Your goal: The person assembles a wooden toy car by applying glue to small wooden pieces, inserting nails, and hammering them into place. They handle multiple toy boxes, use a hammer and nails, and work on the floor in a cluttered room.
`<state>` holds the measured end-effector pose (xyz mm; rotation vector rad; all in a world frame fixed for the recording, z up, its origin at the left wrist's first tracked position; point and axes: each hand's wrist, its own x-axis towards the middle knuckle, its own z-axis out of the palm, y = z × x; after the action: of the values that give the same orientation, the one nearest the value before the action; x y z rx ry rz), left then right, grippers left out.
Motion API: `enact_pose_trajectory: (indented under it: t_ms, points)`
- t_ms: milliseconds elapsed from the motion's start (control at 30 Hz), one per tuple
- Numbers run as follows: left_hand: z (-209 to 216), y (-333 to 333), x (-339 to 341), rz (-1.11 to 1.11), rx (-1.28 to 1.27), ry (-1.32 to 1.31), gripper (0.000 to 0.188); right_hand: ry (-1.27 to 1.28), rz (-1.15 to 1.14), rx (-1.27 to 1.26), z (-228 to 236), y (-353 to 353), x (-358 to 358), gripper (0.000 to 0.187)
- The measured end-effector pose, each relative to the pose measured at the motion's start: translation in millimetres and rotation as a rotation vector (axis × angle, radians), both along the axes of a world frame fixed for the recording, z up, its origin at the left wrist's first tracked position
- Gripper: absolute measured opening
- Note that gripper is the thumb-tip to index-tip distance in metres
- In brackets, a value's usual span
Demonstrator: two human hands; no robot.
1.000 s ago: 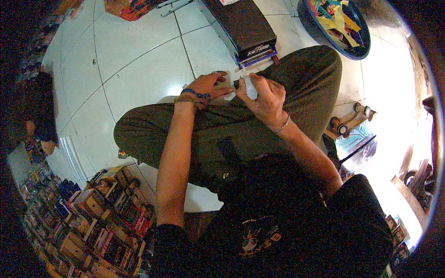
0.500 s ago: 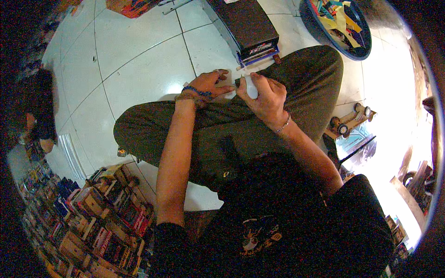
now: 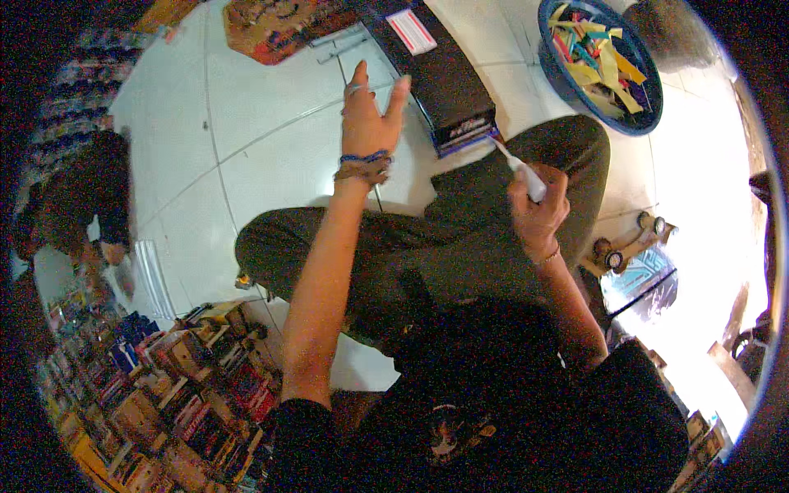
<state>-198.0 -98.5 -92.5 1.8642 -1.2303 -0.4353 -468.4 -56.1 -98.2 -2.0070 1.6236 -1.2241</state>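
Observation:
My left hand (image 3: 371, 125) reaches out over the tiled floor with its fingers spread and nothing in them. Just beyond its fingertips lie thin grey strips (image 3: 340, 41) beside a brown eight-sided board (image 3: 265, 37) with small bits on it. In my right hand (image 3: 542, 215), above my right leg, is a small white squeeze bottle (image 3: 532, 182) with a thin nozzle pointing up and left. That nozzle comes close to the near end of a long black box (image 3: 448, 78); whether they touch I cannot tell. A red-and-white label (image 3: 411, 31) lies on the box.
A blue basin (image 3: 645, 125) of coloured scraps stands at the far right. A small wooden wheeled vehicle (image 3: 631, 246) sits beside my right knee. Stacked wooden pieces (image 3: 193, 370) crowd the lower left, near a silvery strip (image 3: 154, 278). Another person (image 3: 103, 201) is at the left edge.
My hands were close together near the box's end. The left has moved forward and opened out; the right has drawn back and right with the bottle. The view has shifted slightly.

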Motion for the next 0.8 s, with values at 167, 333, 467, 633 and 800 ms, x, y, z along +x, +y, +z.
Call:
enact_pose_trajectory:
  t_ms: [167, 333, 467, 633, 800]
  points:
    - [14.8, -75.6, -52.2, 0.136, 0.211, -0.286, 0.139, -0.481, -0.240, 0.238, -34.7, -25.4, -22.7, 0.038]
    - [16.7, -96.7, -90.8, 0.304, 0.546, 0.067, 0.141, -0.242, -0.230, 0.203, -44.5, -30.2, -42.1, 0.030]
    - [23.5, -116.1, -112.1, 0.301, 0.601, 0.043, 0.127, -0.423, -0.228, 0.202, -35.7, -39.5, -60.6, 0.027]
    - [24.3, -121.4, -101.7, 0.235, 0.672, 0.018, 0.138, -0.404, -0.297, 0.222, -29.5, -52.5, -62.5, 0.030]
    - [28.5, -113.1, -12.3, 0.103, 0.462, 0.247, 0.144, -0.495, -0.296, 0.210, -35.9, -77.0, -40.1, 0.032]
